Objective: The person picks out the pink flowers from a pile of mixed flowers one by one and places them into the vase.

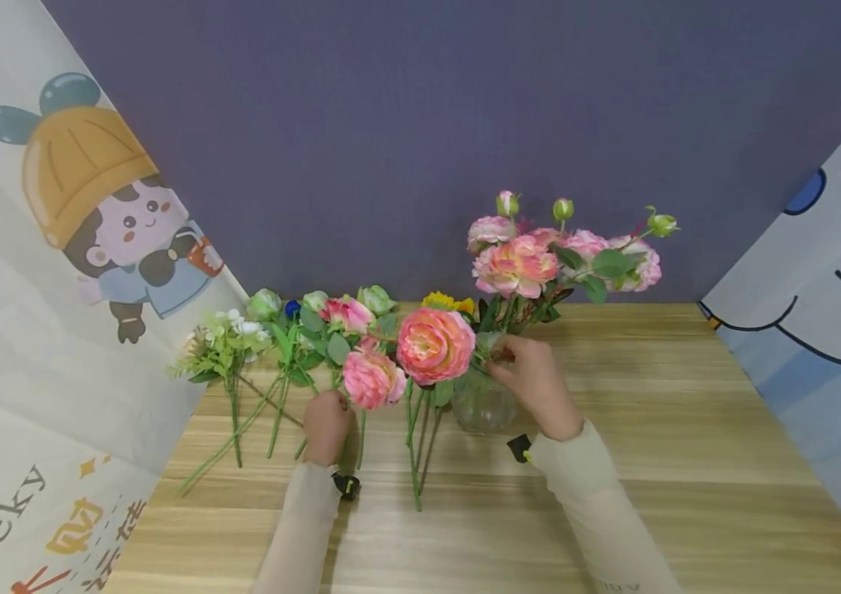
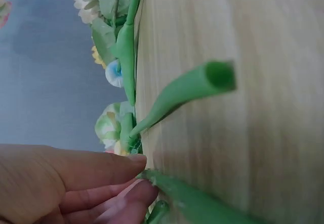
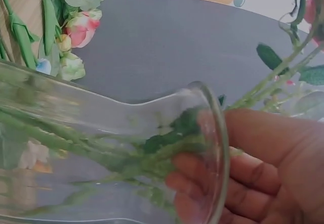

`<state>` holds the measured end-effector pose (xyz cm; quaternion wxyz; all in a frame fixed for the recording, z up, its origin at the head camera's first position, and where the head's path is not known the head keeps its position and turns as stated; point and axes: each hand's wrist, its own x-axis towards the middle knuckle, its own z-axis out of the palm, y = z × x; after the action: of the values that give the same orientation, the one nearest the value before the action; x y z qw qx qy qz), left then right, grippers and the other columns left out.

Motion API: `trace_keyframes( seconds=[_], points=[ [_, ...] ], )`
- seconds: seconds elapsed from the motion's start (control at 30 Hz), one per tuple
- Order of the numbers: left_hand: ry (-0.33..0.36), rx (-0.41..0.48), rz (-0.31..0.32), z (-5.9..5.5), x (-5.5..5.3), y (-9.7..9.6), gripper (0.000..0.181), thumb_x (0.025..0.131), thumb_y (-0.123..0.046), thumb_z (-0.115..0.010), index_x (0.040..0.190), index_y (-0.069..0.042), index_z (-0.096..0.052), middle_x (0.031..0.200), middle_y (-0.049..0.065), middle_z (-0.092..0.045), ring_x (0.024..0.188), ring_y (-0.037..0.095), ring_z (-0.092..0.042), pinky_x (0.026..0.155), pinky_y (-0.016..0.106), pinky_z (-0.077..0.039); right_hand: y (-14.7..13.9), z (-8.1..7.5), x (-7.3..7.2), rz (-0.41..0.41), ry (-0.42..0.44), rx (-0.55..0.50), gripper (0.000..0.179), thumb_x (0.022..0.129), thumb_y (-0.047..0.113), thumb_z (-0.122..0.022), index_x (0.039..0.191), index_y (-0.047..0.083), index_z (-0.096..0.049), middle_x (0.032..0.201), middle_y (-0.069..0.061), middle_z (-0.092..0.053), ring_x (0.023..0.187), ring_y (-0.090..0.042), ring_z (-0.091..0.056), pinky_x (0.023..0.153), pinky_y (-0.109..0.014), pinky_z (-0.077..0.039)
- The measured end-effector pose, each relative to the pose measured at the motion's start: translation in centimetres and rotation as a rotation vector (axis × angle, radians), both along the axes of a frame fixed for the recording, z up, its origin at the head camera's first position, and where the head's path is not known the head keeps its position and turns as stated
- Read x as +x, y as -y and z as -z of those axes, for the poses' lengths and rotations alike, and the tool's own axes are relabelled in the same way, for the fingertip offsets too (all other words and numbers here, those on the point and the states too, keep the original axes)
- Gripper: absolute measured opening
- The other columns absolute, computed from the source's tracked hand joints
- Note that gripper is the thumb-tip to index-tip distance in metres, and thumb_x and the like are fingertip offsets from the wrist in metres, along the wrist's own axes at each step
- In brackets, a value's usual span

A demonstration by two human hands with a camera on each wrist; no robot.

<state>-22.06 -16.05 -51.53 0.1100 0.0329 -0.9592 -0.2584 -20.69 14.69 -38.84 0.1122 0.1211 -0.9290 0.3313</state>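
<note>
My left hand [image 1: 327, 425] pinches a green flower stem [image 2: 197, 198] just above the table, among the lying flowers. A full pink peony [image 1: 435, 346] and a smaller pink bloom [image 1: 374, 379] are beyond it to the right. My right hand [image 1: 537, 384] is at the mouth of the clear glass vase [image 1: 483, 404], to the right of the pink bouquet [image 1: 517, 266]. In the right wrist view its thumb and curled fingertips show through the glass, closed around green flower stems [image 3: 167, 155] at the rim. Exact finger contact is blurred there.
White flowers [image 1: 242, 326], green buds [image 1: 264, 304] and a yellow flower [image 1: 448, 303] lie along the back left of the wooden table [image 1: 687, 462]. A dark panel [image 1: 390, 148] stands behind, with printed cloths at both sides.
</note>
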Motion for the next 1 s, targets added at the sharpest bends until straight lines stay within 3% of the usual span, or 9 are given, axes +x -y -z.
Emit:
trace_keyframes(
  seconds=[0.13, 0.33, 0.57, 0.67, 0.87, 1.0],
  points=[
    [0.013, 0.005, -0.007, 0.1, -0.2, 0.0, 0.038, 0.060, 0.006, -0.055, 0.047, -0.018, -0.029, 0.048, -0.006, -0.023, 0.048, 0.014, -0.024, 0.042, 0.025, -0.018, 0.0, -0.5, -0.1, -0.013, 0.041, 0.034, 0.008, 0.079, 0.010, -0.074, 0.079, 0.004, -0.068, 0.074, -0.007, -0.067, 0.063, -0.018, -0.060, 0.059, -0.035, -0.052],
    [0.027, 0.019, -0.024, 0.4, -0.4, 0.2, 0.021, 0.059, 0.004, -0.058, 0.047, -0.010, -0.048, 0.048, 0.001, -0.044, 0.048, 0.018, -0.040, 0.041, 0.029, -0.030, 0.0, -1.4, -0.5, -0.066, 0.093, 0.092, 0.012, 0.080, 0.010, -0.074, 0.072, 0.007, -0.065, 0.065, -0.003, -0.063, 0.054, -0.012, -0.053, 0.052, -0.029, -0.045],
    [0.065, 0.122, -0.032, 0.1, 0.1, 0.4, 0.017, 0.068, -0.002, -0.066, 0.054, -0.006, -0.058, 0.052, 0.002, -0.053, 0.049, 0.017, -0.045, 0.045, 0.027, -0.034, -0.2, -2.1, -1.0, -0.133, 0.197, 0.068, 0.015, 0.081, 0.009, -0.072, 0.069, 0.006, -0.065, 0.066, -0.003, -0.063, 0.057, -0.014, -0.055, 0.055, -0.030, -0.048],
    [0.041, 0.181, -0.026, 0.1, 0.3, 0.5, 0.007, 0.070, -0.004, -0.066, 0.065, 0.000, -0.066, 0.059, 0.007, -0.061, 0.053, 0.018, -0.053, 0.050, 0.030, -0.042, -0.4, -2.2, -1.0, -0.157, 0.208, 0.042, 0.018, 0.082, 0.011, -0.071, 0.067, 0.008, -0.064, 0.064, -0.001, -0.062, 0.057, -0.012, -0.055, 0.057, -0.030, -0.048],
    [-0.076, 0.193, 0.021, -0.1, 0.5, 0.8, 0.012, 0.072, -0.002, -0.063, 0.078, 0.006, -0.070, 0.064, 0.014, -0.065, 0.061, 0.030, -0.060, 0.055, 0.040, -0.047, -0.4, -2.2, -0.7, -0.159, 0.244, 0.011, 0.036, 0.082, 0.017, -0.071, 0.057, 0.013, -0.046, 0.051, 0.004, -0.037, 0.046, -0.010, -0.030, 0.047, -0.026, -0.031],
    [-0.066, 0.254, 0.018, -0.4, 0.7, 0.8, 0.016, 0.073, -0.001, -0.062, 0.084, 0.007, -0.070, 0.068, 0.015, -0.066, 0.063, 0.029, -0.062, 0.055, 0.036, -0.049, -0.2, -2.0, -0.6, -0.134, 0.225, 0.028, 0.031, 0.081, 0.017, -0.072, 0.060, 0.013, -0.050, 0.056, 0.003, -0.050, 0.049, -0.009, -0.041, 0.049, -0.026, -0.038]
  ],
)
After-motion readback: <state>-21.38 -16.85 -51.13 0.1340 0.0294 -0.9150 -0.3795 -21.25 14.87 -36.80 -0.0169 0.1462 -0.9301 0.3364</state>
